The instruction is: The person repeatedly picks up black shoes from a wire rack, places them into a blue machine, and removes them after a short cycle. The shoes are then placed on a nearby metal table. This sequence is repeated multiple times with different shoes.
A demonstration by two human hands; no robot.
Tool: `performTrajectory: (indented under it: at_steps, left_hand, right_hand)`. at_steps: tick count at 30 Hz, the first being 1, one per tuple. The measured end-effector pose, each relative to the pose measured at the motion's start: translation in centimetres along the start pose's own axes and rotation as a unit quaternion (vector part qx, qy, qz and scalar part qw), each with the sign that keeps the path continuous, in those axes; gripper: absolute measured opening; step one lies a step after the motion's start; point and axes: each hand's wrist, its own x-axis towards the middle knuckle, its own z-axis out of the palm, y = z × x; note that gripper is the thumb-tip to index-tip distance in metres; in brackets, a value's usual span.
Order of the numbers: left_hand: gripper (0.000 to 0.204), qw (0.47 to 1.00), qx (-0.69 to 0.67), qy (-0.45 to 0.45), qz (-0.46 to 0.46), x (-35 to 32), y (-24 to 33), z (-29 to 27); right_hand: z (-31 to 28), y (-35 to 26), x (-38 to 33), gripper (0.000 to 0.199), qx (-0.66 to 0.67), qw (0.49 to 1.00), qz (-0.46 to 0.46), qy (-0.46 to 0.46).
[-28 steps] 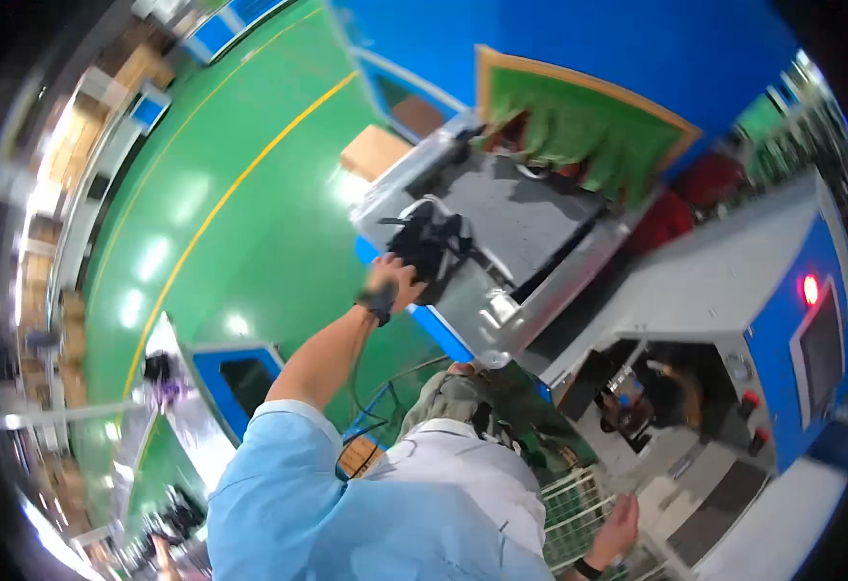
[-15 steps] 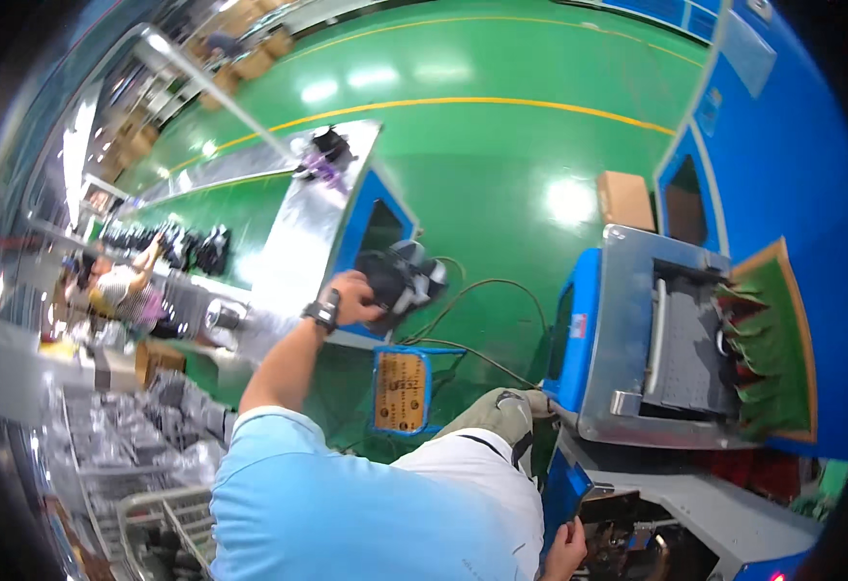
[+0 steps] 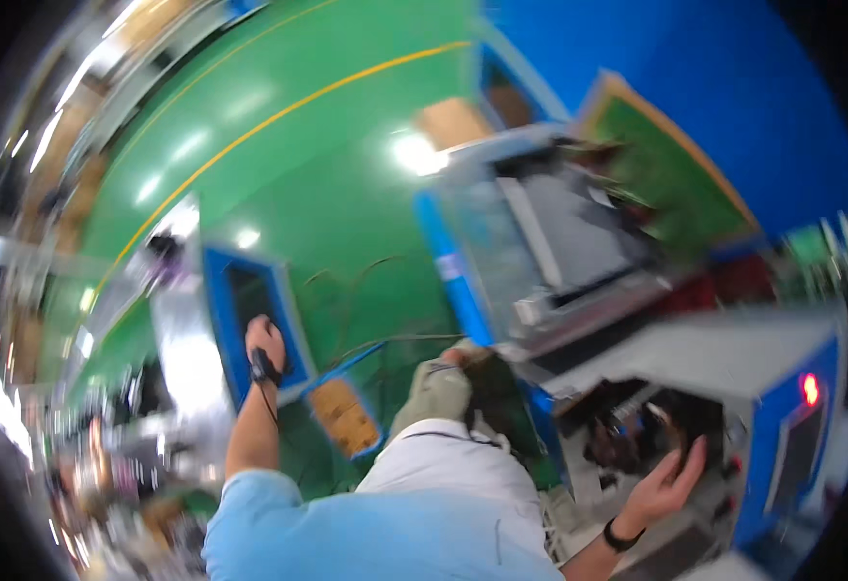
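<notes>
Stretches the left hand [image 3: 265, 339] out toward 8 o'clock, over the dark opening of a blue-framed box [image 3: 250, 263], with a black wristwatch [image 3: 263, 369] just behind it. Looks curled there, but blur hides the fingers, so cannot tell whether that grip is closed on anything or only resting on the box's inner edge. Sends the right hand [image 3: 671, 481] down to 4 o'clock, into the dark hollow of a grey and blue machine [image 3: 714, 353], beside a cluster of dark parts [image 3: 627, 436]. Shows a wide grip there, fingers spread and thumb up, with nothing clasped, just touching or nearly touching the parts. Glows red at 3 o'clock from a small lamp [image 3: 810, 388] on the machine's blue front

Sits between the two reaches, with a knee in olive trousers [image 3: 439, 392] near 6 o'clock, loose cables [image 3: 366, 290] across the green floor [image 3: 327, 194] toward 10 o'clock, and a yellow box [image 3: 345, 416] by the knee

Risks, as a judgement: arms spread well apart, and a view this blurred suggests a fast-turning head, so either hand may be working half unseen. Could catch the right fingers on an edge inside the hollow, more so if the lamp means the machine is live. Could snag a cable with the knee or a foot and drag the yellow box. Could fumble at the blue-framed box, since the left grip cannot be checked by eye at the same time
</notes>
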Motion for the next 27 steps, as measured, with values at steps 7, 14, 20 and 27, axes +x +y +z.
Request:
performTrajectory:
  at_steps: [7, 14, 20, 27]
  left_hand:
    - [0.04, 0.699, -0.17, -0.351, 0.6, 0.4, 54.2, 21.3]
    - [0.061, 0.813, -0.061, -0.334, 0.473, 6.4, 86.3, 36.1]
    - [0.08, 0.764, -0.103, -0.394, 0.501, 8.5, 89.0, 43.5]
    - [0.056, 0.733, -0.259, -0.584, 0.233, 6.0, 79.3, 30.4]
  right_hand:
    - [0.7, 2.4, 13.0, 0.064, -0.374, 0.925, -0.004, 0.065]
    - [1.1, 3.5, 11.4, 0.075, -0.342, 0.935, 0.015, 0.088]
    - [1.5, 3.5, 11.2, 0.079, -0.395, 0.913, 0.037, 0.09]
    - [1.5, 3.3, 12.4, 0.076, -0.336, 0.937, 0.022, 0.088]
